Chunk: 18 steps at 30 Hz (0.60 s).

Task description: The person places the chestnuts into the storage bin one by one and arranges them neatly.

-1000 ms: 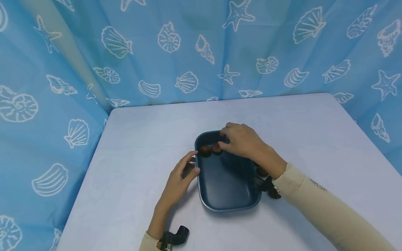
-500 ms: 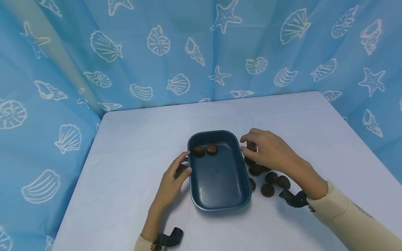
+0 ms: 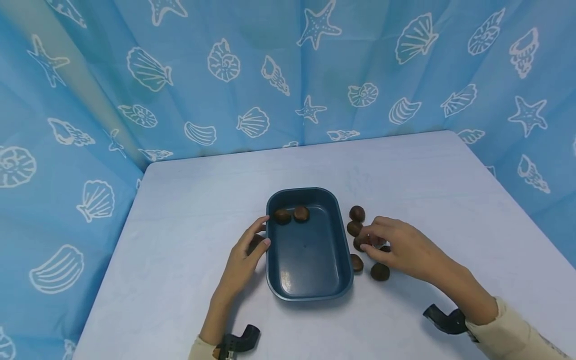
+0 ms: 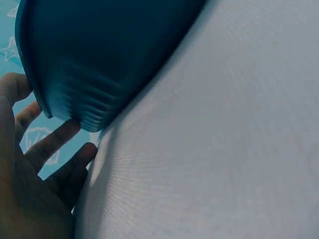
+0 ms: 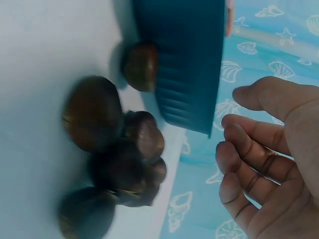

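A dark blue rectangular tray stands on the white table with two brown chestnuts near its far left corner. My left hand is at the tray's left side, fingers spread and loosely bent. In the left wrist view its fingertips meet the ribbed outer wall. Just over several loose chestnuts to the right of the tray hovers my right hand, partly hiding them. The right wrist view shows its fingers loosely bent, with nothing between them and the thumb, above the chestnut group.
One loose chestnut lies right by the tray's right wall. Two more, including a chestnut at the far end, lie behind the right hand's fingertips. A blue shell-print curtain hangs behind and beside the white-covered table.
My right hand has left the tray's far end, moved right and then nearer me over the loose chestnuts. Both chestnuts stay in the tray. The left hand keeps its place; the head view shifted slightly.
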Each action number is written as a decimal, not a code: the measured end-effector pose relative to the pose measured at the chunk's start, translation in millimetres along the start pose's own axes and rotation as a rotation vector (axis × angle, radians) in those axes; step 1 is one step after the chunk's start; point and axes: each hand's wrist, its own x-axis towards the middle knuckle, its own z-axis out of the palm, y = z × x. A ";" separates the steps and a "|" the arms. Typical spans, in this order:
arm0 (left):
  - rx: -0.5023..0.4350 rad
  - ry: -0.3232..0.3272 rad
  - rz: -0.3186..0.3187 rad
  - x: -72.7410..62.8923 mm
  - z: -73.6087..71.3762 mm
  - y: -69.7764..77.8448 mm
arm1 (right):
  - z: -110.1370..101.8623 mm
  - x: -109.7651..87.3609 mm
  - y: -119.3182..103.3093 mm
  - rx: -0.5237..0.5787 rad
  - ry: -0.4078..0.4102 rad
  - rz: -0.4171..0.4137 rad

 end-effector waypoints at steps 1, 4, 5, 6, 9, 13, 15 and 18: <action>0.003 -0.001 -0.004 0.0 0.2 0.4 | 2.4 -1.9 0.1 0.006 -0.014 0.011; 0.010 0.002 -0.007 -0.1 0.6 0.6 | 8.5 -5.2 0.8 0.015 -0.065 0.020; 0.012 0.003 -0.007 -0.2 0.6 0.5 | 10.3 -5.8 1.1 0.015 -0.081 0.017; 0.015 0.003 -0.008 -0.2 0.5 0.4 | 11.9 -6.3 1.5 0.019 -0.095 0.016; 0.017 0.003 -0.007 0.1 0.7 0.0 | 16.6 -7.6 3.8 0.023 -0.111 -0.023; 0.013 0.001 0.000 0.2 0.7 -0.7 | 23.0 -9.7 8.0 0.009 -0.105 -0.070; 0.011 0.001 0.006 0.0 0.6 -1.2 | 26.0 -11.0 10.1 -0.006 -0.098 -0.085; 0.007 -0.001 0.013 -0.2 0.5 -2.0 | 29.7 -12.4 11.8 -0.025 -0.091 -0.092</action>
